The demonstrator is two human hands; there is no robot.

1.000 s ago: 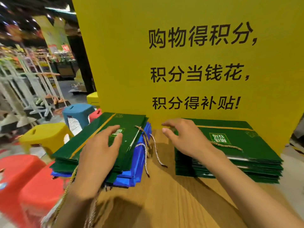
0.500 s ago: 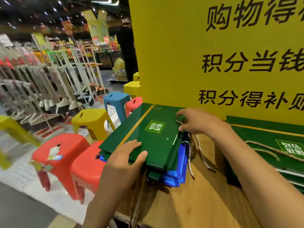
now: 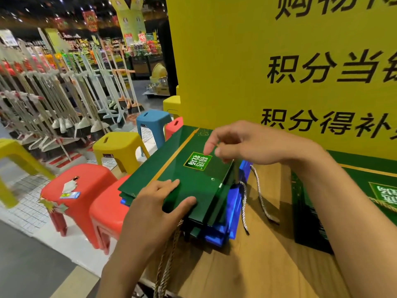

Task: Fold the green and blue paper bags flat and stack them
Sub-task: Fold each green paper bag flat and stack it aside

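Observation:
A flat green paper bag with a gold stripe and a label lies on top of a pile at the wooden table's left edge. Blue bags show under it, with rope handles trailing right. My left hand grips the pile's near corner, thumb on top of the green bag. My right hand reaches over the pile's far right side, fingers curled down at the top bag's edge. A second stack of green bags lies at the right, partly behind my right forearm.
A tall yellow sign with black characters stands right behind the bags. Red stools, a yellow stool and a blue stool crowd the floor left of the table. Mop racks line the aisle beyond.
The view has swung left and closer to the left pile. My right hand moved from the right stack across to the left pile. My left hand slid to the pile's near corner.

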